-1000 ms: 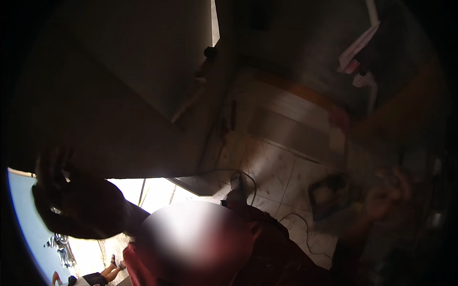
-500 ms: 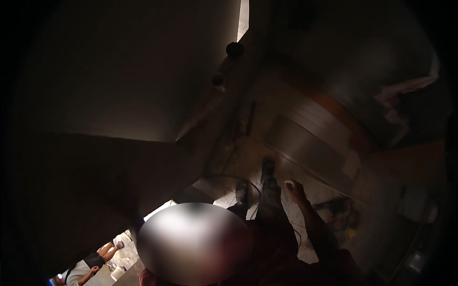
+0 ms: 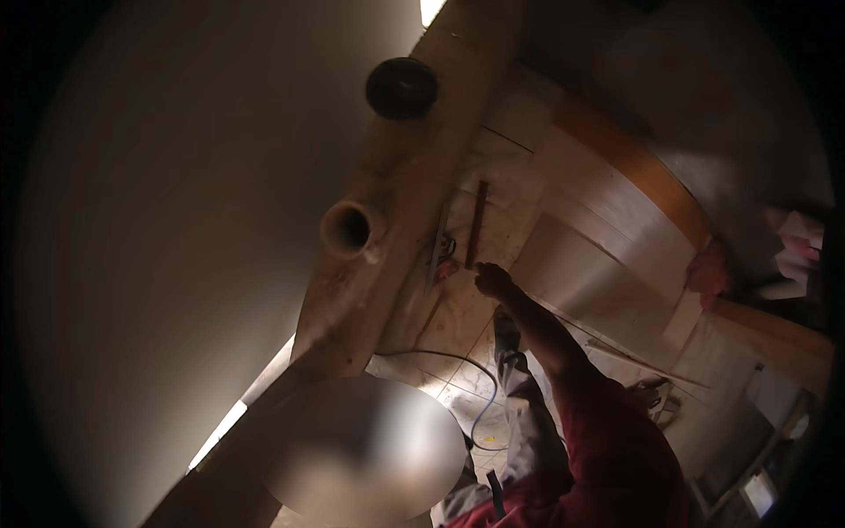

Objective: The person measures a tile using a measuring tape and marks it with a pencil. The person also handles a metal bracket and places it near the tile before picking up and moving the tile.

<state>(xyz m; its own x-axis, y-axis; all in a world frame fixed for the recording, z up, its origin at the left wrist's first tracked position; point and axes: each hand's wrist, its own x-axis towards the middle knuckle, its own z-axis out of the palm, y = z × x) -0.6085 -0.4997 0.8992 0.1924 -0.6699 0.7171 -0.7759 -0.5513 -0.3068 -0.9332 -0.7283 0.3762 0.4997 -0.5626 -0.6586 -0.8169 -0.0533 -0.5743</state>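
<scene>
Leftmost, a broad pale surface (image 3: 194, 220) runs up to the left edge of the wooden board (image 3: 400, 238), which slants from top centre down to the lower left. The left hand does not show, so how its fingers stand cannot be told. Along the board's left edge sit a pale tube (image 3: 329, 231) with its dark mouth facing up and, farther up that same edge, a round black piece (image 3: 401, 88). From the board's lower end a thin cable (image 3: 490, 378) loops out to the right over the tiled floor (image 3: 510, 189). Just off the board's right edge lies a small reddish object (image 3: 447, 269), too dim to name; right of it, a narrow brown bar (image 3: 477, 224) lies roughly along the board's slant. The right hand (image 3: 493, 280) is at the bar's near end, fingers drawn in narrow; whether they grip it cannot be told. A strip of floor gives room between the board's right edge and the pale panels (image 3: 572, 255) farther right, whose far side ends in an orange-brown edge strip (image 3: 638, 167).
</scene>
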